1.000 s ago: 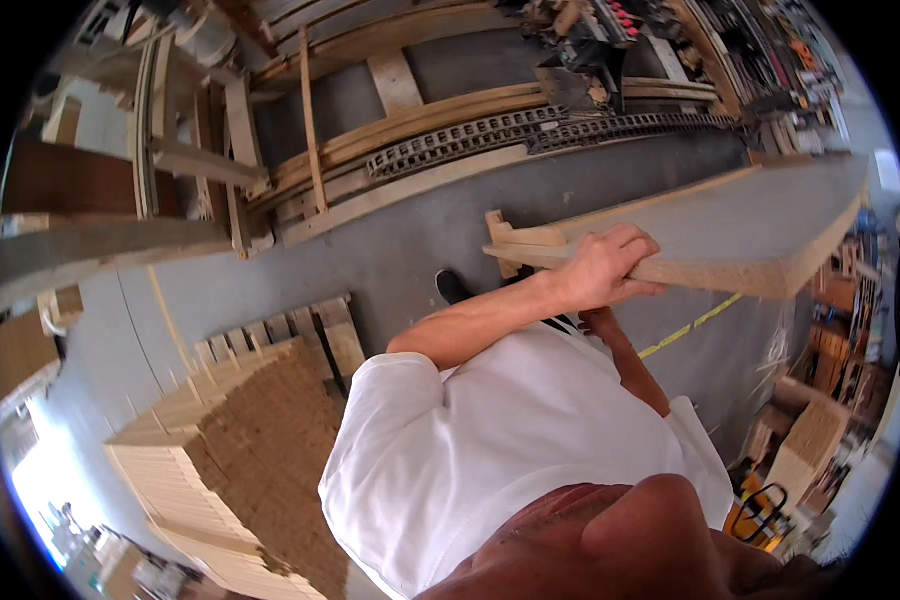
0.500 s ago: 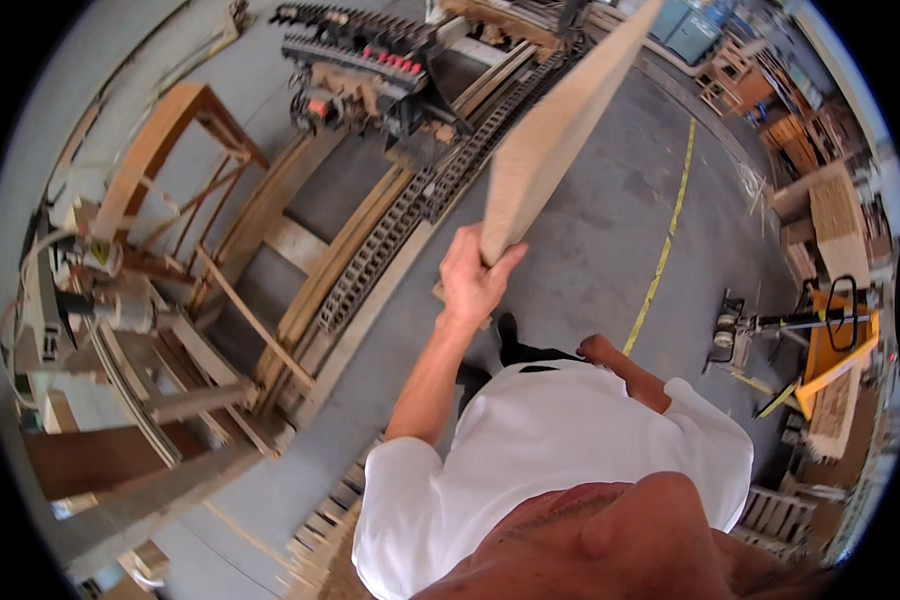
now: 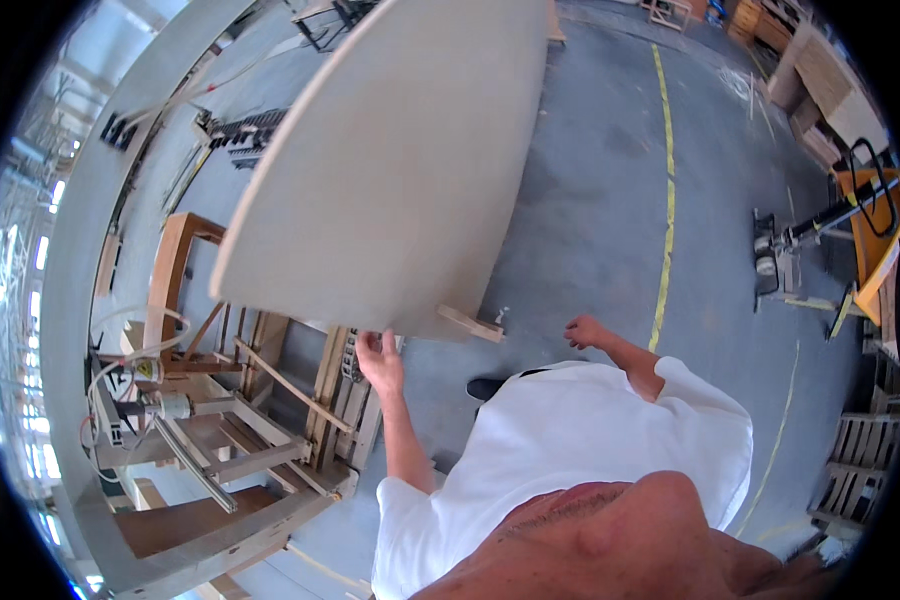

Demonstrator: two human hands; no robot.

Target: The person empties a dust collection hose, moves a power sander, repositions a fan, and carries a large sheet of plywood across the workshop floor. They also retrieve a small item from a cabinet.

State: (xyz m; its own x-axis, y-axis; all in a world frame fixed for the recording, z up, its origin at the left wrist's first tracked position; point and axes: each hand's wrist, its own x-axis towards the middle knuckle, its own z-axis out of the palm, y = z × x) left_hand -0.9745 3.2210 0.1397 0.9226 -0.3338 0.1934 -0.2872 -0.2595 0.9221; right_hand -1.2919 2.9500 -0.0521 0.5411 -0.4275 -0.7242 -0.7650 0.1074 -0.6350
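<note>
A large flat pale wooden board (image 3: 385,170) stretches away from me, its broad face filling the upper middle of the view. My left hand (image 3: 380,362) is closed on its near edge, fingers bent at the rim; part of the grip is hidden. A short wooden strip (image 3: 472,323) pokes out from beneath the board's near right corner; what it is fixed to cannot be seen. My right hand (image 3: 587,332) hangs by my right side above the floor, loosely open and holding nothing.
To the left stand a timber machine frame (image 3: 270,460) and a brown wooden frame (image 3: 175,255). A yellow pallet truck (image 3: 870,250) is at the right, with slatted pallets (image 3: 855,450) nearer me. Yellow tape (image 3: 665,200) runs along the grey floor (image 3: 590,200).
The board, seen almost edge-on before, now shows its broad face and has swung to the left. My left hand has moved left and nearer me. My right hand has lifted slightly.
</note>
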